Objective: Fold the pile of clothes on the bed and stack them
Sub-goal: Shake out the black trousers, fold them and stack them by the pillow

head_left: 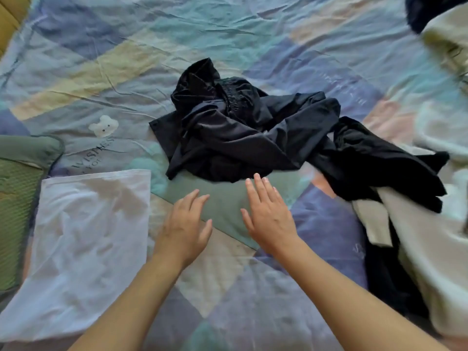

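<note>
Item: crumpled black garment (235, 133), centre of the bed (126, 59), just beyond both hands; likely light, limp, slightly slippery; best taken at the gathered waistband. Left hand (184, 226) and right hand (268, 219): fingers straight, spread, holding nothing

Crumpled black garment (243, 133), flat-fingered left hand (184, 224), right hand (268, 216)

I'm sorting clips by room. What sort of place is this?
Most likely a bedroom: a patchwork quilt covers the surface, a green pillow lies at its edge, and crumpled dark clothes lie on it.
</note>
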